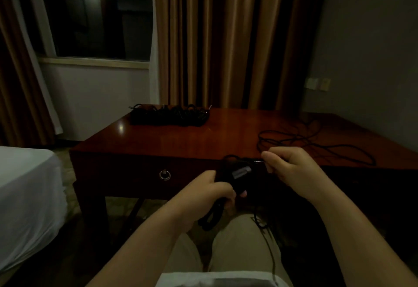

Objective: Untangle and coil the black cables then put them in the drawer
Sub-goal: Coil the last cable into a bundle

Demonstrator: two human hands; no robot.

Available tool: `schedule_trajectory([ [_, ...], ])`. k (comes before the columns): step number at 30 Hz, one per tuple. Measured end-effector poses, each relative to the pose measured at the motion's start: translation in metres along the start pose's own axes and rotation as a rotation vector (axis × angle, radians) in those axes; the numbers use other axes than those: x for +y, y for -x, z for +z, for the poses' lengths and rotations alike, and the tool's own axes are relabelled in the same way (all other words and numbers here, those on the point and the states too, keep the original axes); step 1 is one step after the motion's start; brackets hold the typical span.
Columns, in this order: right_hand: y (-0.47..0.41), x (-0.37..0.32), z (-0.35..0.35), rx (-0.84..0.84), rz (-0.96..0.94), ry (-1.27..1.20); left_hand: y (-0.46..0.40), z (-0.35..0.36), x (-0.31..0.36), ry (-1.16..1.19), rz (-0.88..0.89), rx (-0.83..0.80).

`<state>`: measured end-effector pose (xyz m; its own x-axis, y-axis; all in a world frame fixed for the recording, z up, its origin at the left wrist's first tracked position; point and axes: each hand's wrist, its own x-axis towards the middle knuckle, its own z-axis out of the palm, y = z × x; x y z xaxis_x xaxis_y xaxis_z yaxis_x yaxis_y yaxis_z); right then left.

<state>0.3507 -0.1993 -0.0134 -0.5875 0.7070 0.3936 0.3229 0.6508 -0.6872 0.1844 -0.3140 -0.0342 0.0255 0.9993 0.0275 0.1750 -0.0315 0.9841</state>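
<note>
left hand grips coiled black cable bundle; right hand pinches its loose strand trailing over the table.

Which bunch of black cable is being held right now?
The bundle in front of the drawer, gripped by the left hand; the others lie on the table.

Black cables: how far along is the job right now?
Looks done: a pile of black cables lies at the desk's far edge, though how neatly coiled is unclear. In hand: the left hand grips a partly wound bundle, the right hand pinches its strand. Left: the loose cable on the desk and stowing everything; the drawer is closed.
</note>
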Motion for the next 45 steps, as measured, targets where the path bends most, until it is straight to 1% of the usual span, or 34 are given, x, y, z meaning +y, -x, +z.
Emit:
schedule_trajectory([
  [3, 0.015, 0.004, 0.019, 0.07, 0.096, -0.266, -0.002, -0.002, -0.003, 0.091, 0.099, 0.142],
  [5, 0.022, 0.003, 0.037, 0.071, 0.187, -0.437, -0.004, 0.003, -0.007, 0.108, 0.167, 0.192],
  [7, 0.029, -0.003, 0.052, -0.012, 0.272, -0.566, -0.006, 0.008, -0.011, 0.18, 0.22, 0.219],
  [10, 0.034, -0.013, 0.063, -0.225, 0.33, -0.713, -0.009, 0.009, -0.02, 0.415, 0.214, 0.164],
  [12, 0.032, -0.014, 0.065, -0.266, 0.355, -0.694, -0.009, 0.009, -0.023, 0.412, 0.202, 0.12],
  [15, 0.029, -0.012, 0.064, -0.229, 0.375, -0.534, -0.007, 0.013, -0.022, 0.348, 0.138, 0.161],
  [17, 0.028, -0.012, 0.066, -0.227, 0.361, -0.505, -0.008, 0.017, -0.023, 0.329, 0.134, 0.24],
  [19, 0.029, -0.01, 0.072, -0.246, 0.349, -0.576, -0.011, 0.016, -0.022, 0.372, 0.142, 0.391],
  [21, 0.033, -0.001, 0.081, -0.248, 0.357, -0.614, -0.013, 0.007, -0.017, 0.442, 0.169, 0.532],
  [22, 0.036, 0.004, 0.084, -0.23, 0.375, -0.61, -0.013, 0.002, -0.013, 0.502, 0.186, 0.557],
  [24, 0.04, 0.01, 0.091, -0.173, 0.398, -0.576, -0.012, -0.005, -0.007, 0.716, 0.21, 0.514],
  [25, 0.042, 0.008, 0.095, -0.159, 0.388, -0.518, -0.012, -0.005, -0.006, 0.835, 0.212, 0.475],
  [26, 0.042, 0.007, 0.099, -0.164, 0.369, -0.419, -0.014, -0.003, -0.005, 0.915, 0.209, 0.457],
  [27, 0.042, 0.007, 0.104, -0.187, 0.348, -0.306, -0.016, -0.001, -0.005, 0.93, 0.21, 0.475],
  [29, 0.043, 0.002, 0.108, -0.254, 0.331, -0.115, -0.021, 0.003, -0.003, 0.851, 0.238, 0.618],
  [31, 0.042, -0.007, 0.101, -0.342, 0.283, -0.023, -0.026, 0.002, -0.003, 0.669, 0.283, 0.827],
  [33, 0.04, -0.019, 0.09, -0.464, 0.203, 0.088, -0.031, -0.002, -0.009, 0.395, 0.302, 0.972],
  [35, 0.04, -0.029, 0.084, -0.58, 0.146, 0.264, -0.035, -0.004, -0.017, 0.076, 0.327, 1.067],
  [37, 0.042, -0.036, 0.081, -0.633, 0.148, 0.37, -0.038, -0.007, -0.025, -0.298, 0.35, 1.123],
  [38, 0.043, -0.039, 0.077, -0.618, 0.15, 0.385, -0.037, -0.009, -0.027, -0.472, 0.343, 1.098],
  [39, 0.044, -0.043, 0.071, -0.572, 0.152, 0.39, -0.036, -0.011, -0.028, -0.619, 0.31, 1.035],
  [41, 0.042, -0.047, 0.053, -0.391, 0.145, 0.386, -0.032, -0.016, -0.032, -0.803, 0.183, 0.849],
  [43, 0.037, -0.05, 0.034, -0.199, 0.08, 0.333, -0.028, -0.016, -0.035, -0.861, 0.078, 0.657],
  [44, 0.034, -0.052, 0.027, -0.151, 0.039, 0.289, -0.027, -0.014, -0.036, -0.857, 0.034, 0.565],
  [45, 0.031, -0.053, 0.022, -0.14, 0.001, 0.24, -0.028, -0.011, -0.035, -0.824, -0.005, 0.491],
])
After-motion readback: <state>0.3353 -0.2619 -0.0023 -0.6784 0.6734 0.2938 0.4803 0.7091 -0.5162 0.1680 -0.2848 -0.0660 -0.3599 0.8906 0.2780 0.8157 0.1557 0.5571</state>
